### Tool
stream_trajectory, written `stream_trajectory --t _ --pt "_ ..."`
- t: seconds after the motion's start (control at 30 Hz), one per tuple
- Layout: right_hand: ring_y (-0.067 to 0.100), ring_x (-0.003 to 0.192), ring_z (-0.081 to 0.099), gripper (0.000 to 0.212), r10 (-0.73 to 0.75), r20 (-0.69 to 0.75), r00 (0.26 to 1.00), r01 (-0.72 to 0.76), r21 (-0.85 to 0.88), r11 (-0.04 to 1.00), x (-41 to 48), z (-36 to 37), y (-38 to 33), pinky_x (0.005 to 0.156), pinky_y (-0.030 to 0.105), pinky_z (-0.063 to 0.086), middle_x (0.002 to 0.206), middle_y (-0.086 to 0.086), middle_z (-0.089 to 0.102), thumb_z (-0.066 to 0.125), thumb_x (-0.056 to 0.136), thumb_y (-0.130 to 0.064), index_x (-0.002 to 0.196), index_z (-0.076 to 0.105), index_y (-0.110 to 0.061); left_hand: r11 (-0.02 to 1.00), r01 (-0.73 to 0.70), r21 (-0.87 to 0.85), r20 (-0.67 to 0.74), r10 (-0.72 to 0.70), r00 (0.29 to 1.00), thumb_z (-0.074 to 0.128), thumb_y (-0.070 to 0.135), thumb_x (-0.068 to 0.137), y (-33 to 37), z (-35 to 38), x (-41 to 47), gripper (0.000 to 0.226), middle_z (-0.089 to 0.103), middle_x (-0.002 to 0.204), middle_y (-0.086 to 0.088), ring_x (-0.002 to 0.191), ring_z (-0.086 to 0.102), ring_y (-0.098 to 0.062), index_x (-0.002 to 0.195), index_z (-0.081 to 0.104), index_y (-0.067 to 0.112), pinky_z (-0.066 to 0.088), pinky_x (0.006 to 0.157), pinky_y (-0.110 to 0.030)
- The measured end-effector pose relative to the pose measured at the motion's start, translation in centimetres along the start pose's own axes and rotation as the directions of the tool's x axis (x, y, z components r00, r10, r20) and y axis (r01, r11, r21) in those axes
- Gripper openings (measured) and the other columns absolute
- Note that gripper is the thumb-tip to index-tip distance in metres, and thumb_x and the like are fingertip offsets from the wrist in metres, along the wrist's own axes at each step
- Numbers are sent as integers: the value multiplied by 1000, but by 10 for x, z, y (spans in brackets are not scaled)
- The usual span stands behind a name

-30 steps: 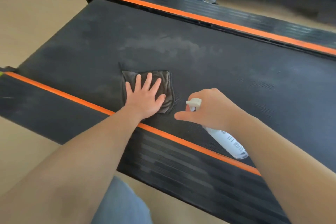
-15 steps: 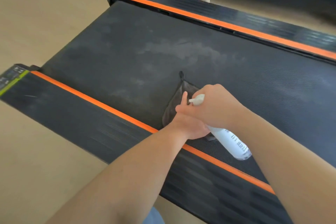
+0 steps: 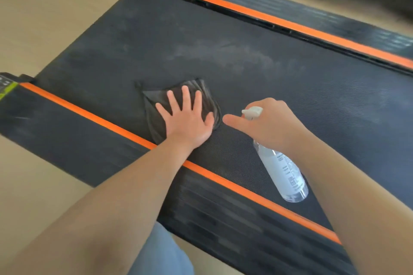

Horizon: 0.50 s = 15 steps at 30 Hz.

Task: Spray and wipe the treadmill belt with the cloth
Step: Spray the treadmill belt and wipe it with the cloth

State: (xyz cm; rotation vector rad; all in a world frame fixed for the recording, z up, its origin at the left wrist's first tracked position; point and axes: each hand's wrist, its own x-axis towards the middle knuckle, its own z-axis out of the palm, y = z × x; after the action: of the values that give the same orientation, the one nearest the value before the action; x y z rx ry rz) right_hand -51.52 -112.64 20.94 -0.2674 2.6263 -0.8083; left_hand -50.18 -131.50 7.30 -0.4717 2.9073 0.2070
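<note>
Sliding out from beneath the right hand, the left hand has carried the cloth leftward, and the cloth now lies flatter than half a second ago. The left grip is wide: fingers straight and spread, palm pressing the cloth onto the treadmill belt. Just right of the cloth, the right hand's grip is wrapped round the neck of the spray bottle, with its index finger stretched out and the tip just beside the cloth's edge. Beyond the cloth a pale hazy patch marks the belt. On the near side of the cloth runs an orange stripe.
</note>
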Motion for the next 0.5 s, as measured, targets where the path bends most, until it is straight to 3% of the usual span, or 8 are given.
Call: stream_trajectory --t 0.1,0.2,0.27,0.3,0.4,0.5 --pt "15 46 43 56 37 12 999 -37 18 999 -6 -2 2 48 26 39 42 -7 48 75 76 -59 54 50 -13 926 -375 29 40 374 927 25 60 96 48 10 -30 73 -2 171 -3 153 -8 -44 162 12 31 -4 111 -78" --pt "18 52 44 56 69 42 997 -69 -7 998 -14 -9 4 53 29 40 50 -1 49 72 82 -56 61 55 -7 721 -693 22 94 688 719 35 48 96 76 19 -65 58 33 163 -7 152 18 -41 148 50 27 5 112 -78" --pt "19 51 43 57 123 37 992 -123 -10 992 -19 -17 10 51 28 40 51 0 48 72 81 -56 63 54 -6 624 -782 8 72 779 623 35 46 96 81 19 -73 54 44 157 -6 149 28 -39 142 57 27 10 112 -77" --pt "18 49 43 54 152 51 987 -151 -15 988 -20 -19 13 50 27 41 51 1 48 71 80 -56 62 54 -8 638 -770 18 89 766 637 33 50 98 78 17 -72 56 37 162 -4 152 20 -37 147 50 30 5 113 -77" --pt "18 48 48 55 188 72 979 -184 -60 981 -20 -25 21 53 29 44 51 4 56 71 79 -58 62 55 -9 788 -612 68 140 600 788 24 69 98 57 8 -51 69 -8 171 6 155 -15 -32 160 13 42 -14 112 -74" --pt "12 57 54 55 180 48 983 -173 -124 977 -18 -22 23 54 27 41 58 -3 60 69 79 -67 60 56 -17 927 -372 56 107 365 925 17 75 95 19 0 -22 71 -18 169 9 155 -18 -32 159 -2 48 -14 113 -72"
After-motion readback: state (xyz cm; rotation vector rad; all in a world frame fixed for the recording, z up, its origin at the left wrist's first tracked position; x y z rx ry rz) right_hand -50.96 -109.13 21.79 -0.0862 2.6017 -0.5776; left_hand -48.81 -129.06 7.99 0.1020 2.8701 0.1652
